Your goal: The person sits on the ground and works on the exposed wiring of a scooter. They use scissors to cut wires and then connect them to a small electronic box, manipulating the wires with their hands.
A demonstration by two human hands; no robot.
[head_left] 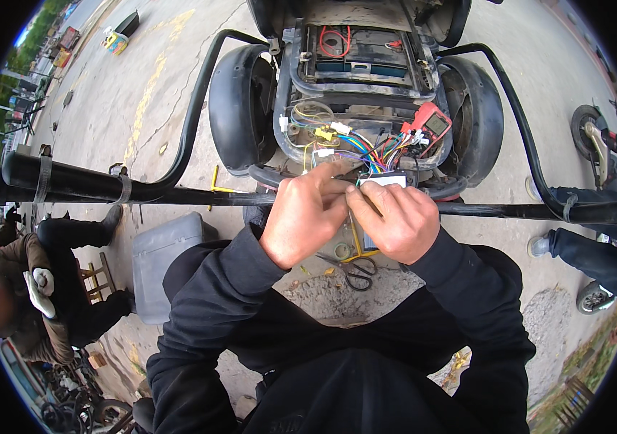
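While my two hands meet over the wires (pixel 373 150), the wire work looks only partway done to me. The wires lie in the middle, just past my fingers, spread out in a messy bunch on the far side of the bar (pixel 243 197). The front of the cart (pixel 300 76) is open, so that part is done. The white plug (pixel 340 128) and the yellow plug (pixel 324 134) lie among the wires, and I can't tell if they are joined to anything. Tidying the bunch seems left to do — and so does shutting the cart.

My left hand (pixel 301 211) and my right hand (pixel 396 218) are both closed at the fingertips, pinching a bit of the wires, I think; which wire, I can't tell. A box with a white top (pixel 384 179) sits just past my right hand. The red meter (pixel 435 124) lies farther off to the right.

At the far end, the open bay (pixel 307 54) holds dark blocks and a red wire loop (pixel 335 42). The gray bin (pixel 167 249) stands near, on the left — I can't see inside it.
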